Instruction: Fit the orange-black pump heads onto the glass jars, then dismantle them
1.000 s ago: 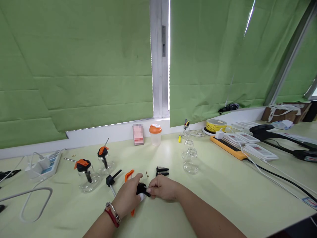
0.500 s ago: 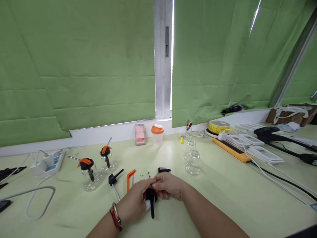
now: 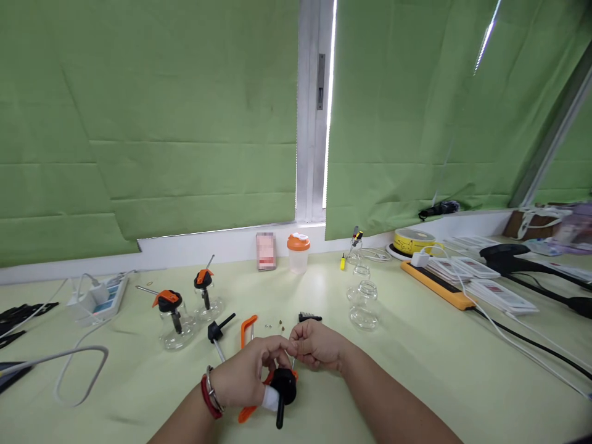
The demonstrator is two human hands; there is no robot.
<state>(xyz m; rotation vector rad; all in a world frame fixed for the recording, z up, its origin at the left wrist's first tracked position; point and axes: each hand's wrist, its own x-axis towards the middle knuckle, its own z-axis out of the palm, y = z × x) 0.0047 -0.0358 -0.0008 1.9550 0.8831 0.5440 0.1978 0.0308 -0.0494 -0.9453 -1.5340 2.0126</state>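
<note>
On the table [image 3: 462,376], from the cap [image 3: 285,387] in the left hand [image 3: 250,373]: right hand [image 3: 321,345] at one o'clock; two capped jars [image 3: 179,330] between ten and eleven; power strip [image 3: 118,295] beyond them at ten; cup [image 3: 298,262] at twelve, box [image 3: 266,251] at its nine; open jars [image 3: 363,316] between one and two.

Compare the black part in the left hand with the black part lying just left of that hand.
The held part is gripped by the left hand; the loose part lies on the table.
The held part's stem points toward the person, while the loose part's stem points away and rightward.
Orange shows against the held part; none shows on the loose part.
Both have black bodies and straight black stems.
</note>
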